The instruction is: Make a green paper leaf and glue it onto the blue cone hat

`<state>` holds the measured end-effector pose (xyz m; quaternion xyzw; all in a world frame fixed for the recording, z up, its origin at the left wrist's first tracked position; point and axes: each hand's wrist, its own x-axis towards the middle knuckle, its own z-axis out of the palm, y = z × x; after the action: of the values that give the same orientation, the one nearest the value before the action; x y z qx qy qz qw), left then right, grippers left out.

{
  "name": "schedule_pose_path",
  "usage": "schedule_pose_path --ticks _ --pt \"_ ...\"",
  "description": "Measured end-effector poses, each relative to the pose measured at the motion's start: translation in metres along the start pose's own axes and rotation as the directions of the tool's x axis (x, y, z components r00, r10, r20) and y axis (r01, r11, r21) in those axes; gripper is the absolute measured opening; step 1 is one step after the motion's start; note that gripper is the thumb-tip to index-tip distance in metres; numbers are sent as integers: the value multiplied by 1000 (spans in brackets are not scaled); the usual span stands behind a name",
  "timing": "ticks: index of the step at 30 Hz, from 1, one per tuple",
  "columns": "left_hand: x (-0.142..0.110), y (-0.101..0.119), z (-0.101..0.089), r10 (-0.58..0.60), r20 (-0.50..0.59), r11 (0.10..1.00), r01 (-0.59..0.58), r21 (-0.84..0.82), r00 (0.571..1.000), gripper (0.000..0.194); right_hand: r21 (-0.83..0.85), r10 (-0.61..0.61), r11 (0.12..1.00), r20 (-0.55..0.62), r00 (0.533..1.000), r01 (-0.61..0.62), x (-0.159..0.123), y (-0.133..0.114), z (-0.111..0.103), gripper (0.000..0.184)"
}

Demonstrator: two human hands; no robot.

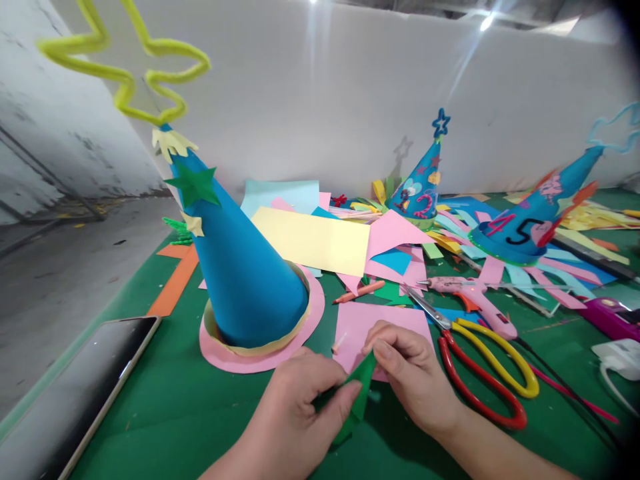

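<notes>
Between my two hands is a small piece of green paper (364, 395) that looks folded. My left hand (305, 407) pinches its lower left side between thumb and fingers. At the top corner, the thumb and fingertips of my right hand (413, 373) grip the same paper. Just beyond my left hand stands a blue paper cone hat (240, 267) with a pink brim (315, 300). It carries a green star (195, 187), pale yellow cutouts and a yellow pipe-cleaner star (173, 50) on its tip. A pink paper sheet (383, 317) lies behind my hands.
Scissors (480, 360) with red and yellow handles and a pink glue gun (480, 300) lie at the right. A phone (75, 400) rests at the left edge. Two decorated blue cone hats (417, 180) stand farther back among paper scraps. An orange marker (357, 292) lies mid-table.
</notes>
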<state>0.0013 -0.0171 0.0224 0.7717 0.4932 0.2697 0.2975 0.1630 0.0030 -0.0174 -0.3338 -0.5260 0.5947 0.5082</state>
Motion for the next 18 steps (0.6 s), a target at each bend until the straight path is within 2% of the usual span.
schedule_pose_path --ticks 3,5,8,13,16,18 --pt "1 1 1 -128 56 985 133 -106 990 31 18 26 999 1 1000 -26 1 -1 1 21" --pt "1 3 1 -213 128 947 237 -217 969 31 6 40 999 -10 999 -40 2 -1 2 21" --pt "3 6 1 -278 206 881 335 -335 938 32 -10 86 996 -47 995 -87 3 -1 4 23" --pt "3 7 3 -317 234 849 385 -361 919 30 2 198 980 -109 974 -199 4 0 7 27" --pt "2 5 4 -323 221 858 383 -341 920 31 -18 244 969 -84 966 -246 4 -2 6 31" --pt "2 4 4 -321 214 865 377 -331 923 32 -80 225 970 -64 972 -230 3 -3 5 32"
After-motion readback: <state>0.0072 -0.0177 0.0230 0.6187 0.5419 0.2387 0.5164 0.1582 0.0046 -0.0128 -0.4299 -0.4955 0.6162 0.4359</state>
